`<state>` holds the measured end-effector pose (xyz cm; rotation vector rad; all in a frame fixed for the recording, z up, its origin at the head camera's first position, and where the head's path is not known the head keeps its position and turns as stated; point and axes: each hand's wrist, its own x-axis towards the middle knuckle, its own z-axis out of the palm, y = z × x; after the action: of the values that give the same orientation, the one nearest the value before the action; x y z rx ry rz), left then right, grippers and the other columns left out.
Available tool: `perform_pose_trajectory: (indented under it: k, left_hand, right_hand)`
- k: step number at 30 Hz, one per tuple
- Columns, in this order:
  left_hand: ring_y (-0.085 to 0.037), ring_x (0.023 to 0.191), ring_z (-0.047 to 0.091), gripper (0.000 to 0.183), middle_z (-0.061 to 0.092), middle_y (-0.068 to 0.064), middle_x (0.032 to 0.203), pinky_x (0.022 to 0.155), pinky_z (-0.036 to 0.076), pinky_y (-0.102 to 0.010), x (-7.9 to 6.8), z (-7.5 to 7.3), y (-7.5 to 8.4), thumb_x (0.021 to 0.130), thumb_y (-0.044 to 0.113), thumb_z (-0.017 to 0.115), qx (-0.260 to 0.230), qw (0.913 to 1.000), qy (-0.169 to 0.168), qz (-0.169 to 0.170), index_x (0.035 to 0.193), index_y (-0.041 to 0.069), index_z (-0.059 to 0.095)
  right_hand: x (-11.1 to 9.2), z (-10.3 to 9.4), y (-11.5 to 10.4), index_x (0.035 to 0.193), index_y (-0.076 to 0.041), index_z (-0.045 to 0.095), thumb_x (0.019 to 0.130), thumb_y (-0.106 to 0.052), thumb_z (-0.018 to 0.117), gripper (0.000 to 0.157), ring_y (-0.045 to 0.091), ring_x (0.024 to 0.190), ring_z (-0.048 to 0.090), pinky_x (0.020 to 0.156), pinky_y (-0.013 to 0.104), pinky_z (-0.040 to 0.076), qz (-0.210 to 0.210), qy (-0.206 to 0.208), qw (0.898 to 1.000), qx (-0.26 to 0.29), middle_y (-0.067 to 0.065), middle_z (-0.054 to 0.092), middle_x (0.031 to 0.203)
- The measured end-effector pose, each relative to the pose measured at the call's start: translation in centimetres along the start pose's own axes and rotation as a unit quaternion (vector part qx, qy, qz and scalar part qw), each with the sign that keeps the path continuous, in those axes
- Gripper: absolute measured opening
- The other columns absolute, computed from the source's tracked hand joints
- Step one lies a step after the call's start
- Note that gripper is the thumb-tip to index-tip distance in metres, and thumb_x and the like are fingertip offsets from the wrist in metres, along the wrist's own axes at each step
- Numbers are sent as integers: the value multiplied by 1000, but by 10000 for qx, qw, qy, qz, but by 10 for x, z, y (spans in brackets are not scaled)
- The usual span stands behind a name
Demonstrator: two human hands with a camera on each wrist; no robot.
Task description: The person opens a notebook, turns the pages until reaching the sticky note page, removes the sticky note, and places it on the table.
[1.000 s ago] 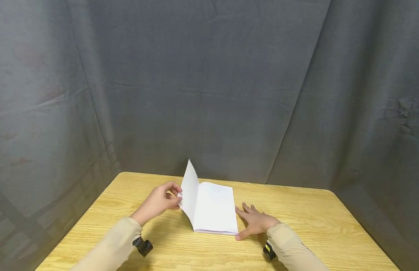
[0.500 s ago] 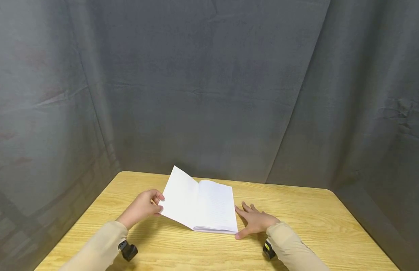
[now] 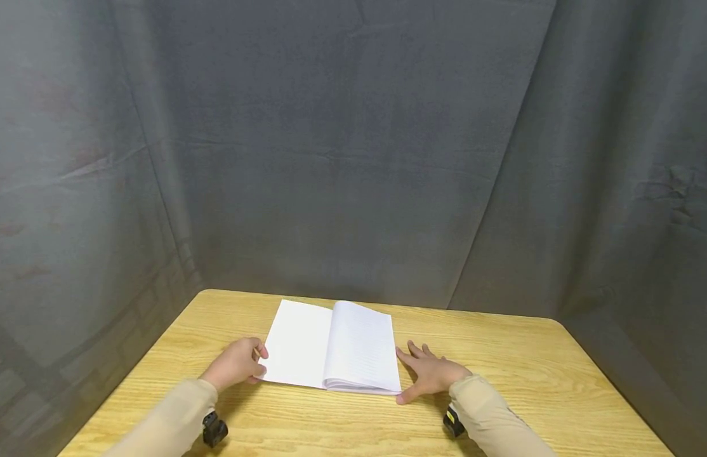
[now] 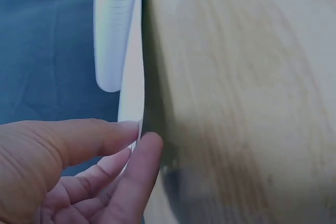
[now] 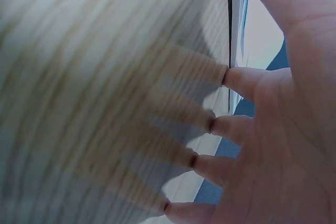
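A notebook (image 3: 362, 346) with faintly lined pages lies spread on the wooden table in the head view. Its blank white left leaf (image 3: 299, 343) slopes low over the wood. My left hand (image 3: 233, 363) pinches the outer edge of that leaf near its lower corner; in the left wrist view the thumb (image 4: 123, 134) and a finger meet on either side of the thin sheet. At the notebook's right edge, my right hand (image 3: 432, 373) has its fingers spread, with thumb and forefinger right at the edge. The right wrist view shows the fingertips (image 5: 231, 77) down on the wood.
The light wooden table (image 3: 536, 393) has rounded far corners. Grey cloth (image 3: 342, 158) hangs behind it and along both sides. Each wrist wears a small black camera, such as the left wrist camera (image 3: 214, 430).
My left hand has swung the notebook's left leaf from nearly upright down to the left, close to the table. The right-hand pages bulge more at the spine. My right hand has stayed in place.
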<state>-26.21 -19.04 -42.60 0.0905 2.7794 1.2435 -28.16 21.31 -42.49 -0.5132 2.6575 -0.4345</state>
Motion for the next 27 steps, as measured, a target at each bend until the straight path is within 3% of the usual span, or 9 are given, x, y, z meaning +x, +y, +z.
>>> perform_pose_trajectory:
  k: [5, 10, 27]
  left_hand:
    - [-17, 55, 51, 21, 49, -8, 72, 52, 48, -30, -1, 3, -3, 76, -6, 72, 475, 9989, -62, -7, 91, 3, 58]
    - [-18, 62, 49, 24, 49, -6, 76, 53, 48, -30, 0, 4, -7, 74, -4, 76, 694, 9975, -73, 84, 90, 5, 59]
    - [-19, 70, 47, 26, 47, -8, 81, 57, 47, -32, 1, 2, -12, 73, -4, 77, 417, 9989, -195, 48, 90, 3, 59]
  right_hand:
    - [0, 1, 0, 154, -17, 21, 71, -61, 75, 109, 53, 143, 7, 103, 77, 12, -15, 32, 10000, 2, 22, 9, 160]
    - [0, 1, 0, 155, -16, 21, 71, -61, 75, 109, 53, 142, 7, 103, 77, 13, -11, 30, 10000, 5, 22, 9, 160]
    - [4, 1, 2, 155, -19, 21, 71, -63, 74, 109, 52, 143, 5, 103, 77, 12, 15, -7, 10000, 68, 21, 8, 160]
